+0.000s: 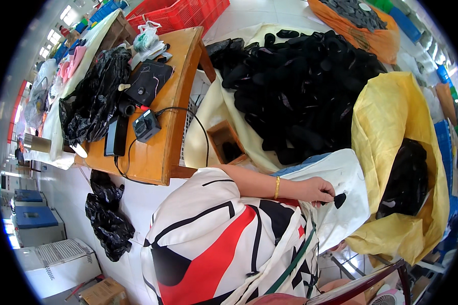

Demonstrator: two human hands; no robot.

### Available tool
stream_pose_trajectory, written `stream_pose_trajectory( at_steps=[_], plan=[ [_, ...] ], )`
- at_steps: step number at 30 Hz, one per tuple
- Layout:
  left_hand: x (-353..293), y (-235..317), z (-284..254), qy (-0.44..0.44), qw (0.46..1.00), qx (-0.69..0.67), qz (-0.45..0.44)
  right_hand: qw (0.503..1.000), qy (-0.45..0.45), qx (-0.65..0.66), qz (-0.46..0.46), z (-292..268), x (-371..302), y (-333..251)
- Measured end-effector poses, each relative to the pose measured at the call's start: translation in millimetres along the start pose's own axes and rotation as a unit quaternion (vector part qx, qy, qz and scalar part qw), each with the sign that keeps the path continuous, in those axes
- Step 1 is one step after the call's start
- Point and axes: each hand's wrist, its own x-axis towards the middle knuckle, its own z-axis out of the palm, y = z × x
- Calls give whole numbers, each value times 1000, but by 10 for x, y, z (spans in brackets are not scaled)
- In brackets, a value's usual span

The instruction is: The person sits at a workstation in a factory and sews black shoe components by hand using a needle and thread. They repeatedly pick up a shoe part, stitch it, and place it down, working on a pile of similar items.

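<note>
Pale white sheeting (352,170) spans 3 o'clock; my left fingers (327,189) pinch a small black fabric-like piece (340,200): presumably light, soft; grip its edge.

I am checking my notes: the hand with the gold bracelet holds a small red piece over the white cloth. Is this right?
Not quite: the head view shows the small piece is black, not red. The hand with the gold bracelet does hold it over the white cloth.
</note>
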Motion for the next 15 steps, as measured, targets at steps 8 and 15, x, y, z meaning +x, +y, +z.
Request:
stream_pose_trajectory(
  at_steps=[8, 15],
  plan=[
    [-54, -15, -51, 32, 999, 10, 3, 991, 7, -70, 111, 107, -217, 157],
    [-46, -56, -178, 37, 998, 53, 23, 758, -76, -410, 501, -374, -876, 331]
  ],
)
